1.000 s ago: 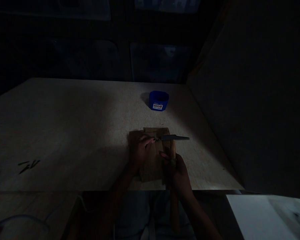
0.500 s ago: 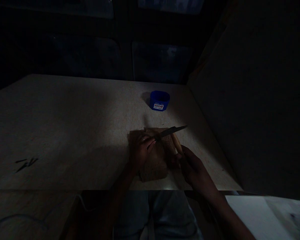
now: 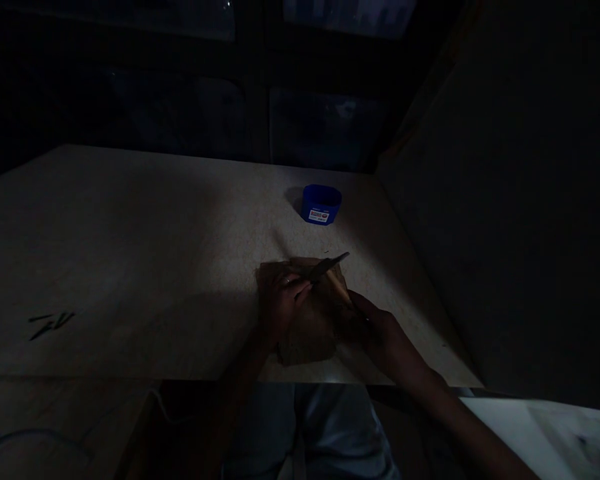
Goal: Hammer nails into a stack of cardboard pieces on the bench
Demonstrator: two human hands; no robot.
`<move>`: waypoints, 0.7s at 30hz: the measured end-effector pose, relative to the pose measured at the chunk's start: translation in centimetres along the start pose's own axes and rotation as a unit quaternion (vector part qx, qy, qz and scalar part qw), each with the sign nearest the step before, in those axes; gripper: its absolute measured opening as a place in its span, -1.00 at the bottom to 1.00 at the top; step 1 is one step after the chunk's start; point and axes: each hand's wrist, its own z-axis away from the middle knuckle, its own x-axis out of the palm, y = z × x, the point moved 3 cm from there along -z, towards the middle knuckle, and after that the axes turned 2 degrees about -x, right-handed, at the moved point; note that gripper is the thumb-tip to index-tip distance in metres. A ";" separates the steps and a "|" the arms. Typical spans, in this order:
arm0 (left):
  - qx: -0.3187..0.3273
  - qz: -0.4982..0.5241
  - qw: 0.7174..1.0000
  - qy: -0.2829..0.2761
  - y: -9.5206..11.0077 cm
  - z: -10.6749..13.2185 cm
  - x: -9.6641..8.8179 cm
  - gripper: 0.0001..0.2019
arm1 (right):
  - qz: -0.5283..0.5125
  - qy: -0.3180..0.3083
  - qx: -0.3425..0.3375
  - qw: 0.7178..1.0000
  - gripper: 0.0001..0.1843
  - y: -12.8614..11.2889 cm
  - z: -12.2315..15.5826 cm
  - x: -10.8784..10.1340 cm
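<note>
The picture is very dark. My left hand (image 3: 286,297) rests on a creased brown sheet (image 3: 305,343), its fingers closed at the near end of a dark, narrow knife-like blade (image 3: 326,267). The blade slants up to the right, and its handle is hidden in the hand. My right hand (image 3: 380,327) grips a wooden-backed brush-like block (image 3: 339,288) with a pale tan edge. That block lies against or just under the blade; contact cannot be made out. Shadow covers the right fingertips.
A blue octagonal tub (image 3: 321,205) with a white label stands beyond the hands. Several thin dark pieces (image 3: 53,323) lie at the left of the pale table (image 3: 155,247). A dark panel (image 3: 510,233) rises on the right. A cable (image 3: 35,433) runs at lower left.
My right hand and the block have shifted slightly left and turned, so the block's textured face shows less. The visible blade reaches less far right. My left hand stays nearly in place.
</note>
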 end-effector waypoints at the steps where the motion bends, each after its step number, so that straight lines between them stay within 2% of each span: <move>1: 0.003 0.005 1.000 0.001 0.0 0.0 0.0 -0.84 | -0.004 0.010 -0.002 1.000 -0.51 -0.1 0.0 0.0; 4: -0.001 0.018 1.000 -0.001 -0.2 -0.1 0.2 -0.84 | 0.002 0.018 0.005 1.000 -0.49 -0.1 -0.3 0.1; 8: -0.013 0.025 0.999 -0.015 -0.6 0.0 0.5 -0.86 | 0.017 -0.021 0.015 1.000 -0.52 0.3 -0.7 0.3; 13: -0.014 0.023 1.000 -0.009 -0.5 0.1 0.5 -0.86 | 0.010 0.008 -0.001 1.000 -0.52 0.3 -0.5 0.1; 18: -0.006 0.008 1.000 -0.012 -0.2 -0.1 0.2 -0.86 | 0.014 -0.023 0.010 1.000 -0.54 0.4 -0.3 0.2; 21: -0.010 0.015 1.000 -0.011 -0.1 -0.1 0.1 -0.84 | 0.001 -0.004 0.000 1.000 -0.53 0.4 -0.3 0.1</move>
